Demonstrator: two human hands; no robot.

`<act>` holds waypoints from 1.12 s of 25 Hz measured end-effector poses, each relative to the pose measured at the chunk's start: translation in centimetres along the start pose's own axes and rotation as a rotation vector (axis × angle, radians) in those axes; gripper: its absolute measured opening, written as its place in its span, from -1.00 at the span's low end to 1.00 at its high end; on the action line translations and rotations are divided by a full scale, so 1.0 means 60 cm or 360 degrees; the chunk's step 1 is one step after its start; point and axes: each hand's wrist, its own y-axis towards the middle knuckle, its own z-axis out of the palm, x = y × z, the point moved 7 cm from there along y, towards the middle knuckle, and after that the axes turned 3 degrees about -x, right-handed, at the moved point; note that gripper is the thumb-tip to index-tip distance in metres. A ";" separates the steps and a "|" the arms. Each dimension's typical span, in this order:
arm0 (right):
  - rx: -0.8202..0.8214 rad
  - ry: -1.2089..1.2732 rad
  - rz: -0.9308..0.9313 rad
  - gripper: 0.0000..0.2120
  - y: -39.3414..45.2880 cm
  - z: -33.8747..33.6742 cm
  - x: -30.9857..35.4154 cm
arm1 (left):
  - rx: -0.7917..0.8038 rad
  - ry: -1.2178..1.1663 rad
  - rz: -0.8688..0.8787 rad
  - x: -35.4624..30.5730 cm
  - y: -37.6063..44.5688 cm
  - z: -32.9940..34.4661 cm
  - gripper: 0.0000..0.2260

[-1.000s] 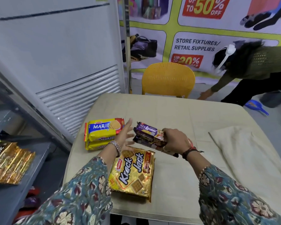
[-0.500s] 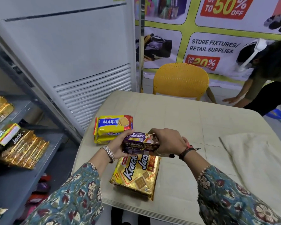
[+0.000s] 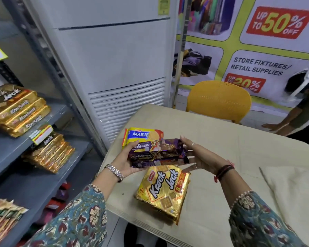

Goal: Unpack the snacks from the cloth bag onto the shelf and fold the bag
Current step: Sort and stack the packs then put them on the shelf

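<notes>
Shelf (image 3: 30, 145): grey metal, tiered, stocked with glossy gold packs; set to the left of the table, on the left hand's side.
Table (image 3: 221, 148): beige, flat.
Bag (image 3: 292, 189): pale cloth, lain slack at the table's right edge, not yet folded.
Krack Jack pack (image 3: 163, 193): gold foil, rectangular, flat on the table, below the hands.
Marie packs (image 3: 141, 138): yellow, stacked, behind the hands.
Hide & Seek packs (image 3: 157, 154): purple, slim, stacked, long axis left to right, raised over the table.
Left hand (image 3: 127, 157): curled under and round the stack's left end.
Right hand (image 3: 194, 155): fingers straight, laid at the right end, nothing gripped.
The shelf is judged the next destination.
</notes>
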 end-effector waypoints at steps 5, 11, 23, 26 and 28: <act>0.0014 0.0045 -0.0095 -0.47 0.052 0.105 0.054 | -0.0307 -0.0116 0.0161 -0.041 -0.065 -0.092 -0.42; 0.0430 -0.0043 -0.0237 -0.75 0.082 0.371 0.213 | -0.0788 -0.0580 0.0654 -0.148 -0.258 -0.286 -0.62; 0.1483 -0.0456 -0.0824 -0.78 -0.112 0.975 0.653 | -0.1341 -0.0521 0.1634 -0.441 -0.830 -0.591 -0.59; 0.1402 -0.0493 -0.0911 -0.76 -0.126 1.091 0.720 | -0.1439 -0.0492 0.1641 -0.494 -0.901 -0.665 -0.57; 0.1298 -0.0552 -0.0929 -0.70 -0.117 1.151 0.743 | -0.1483 -0.0506 0.1589 -0.516 -0.913 -0.714 -0.56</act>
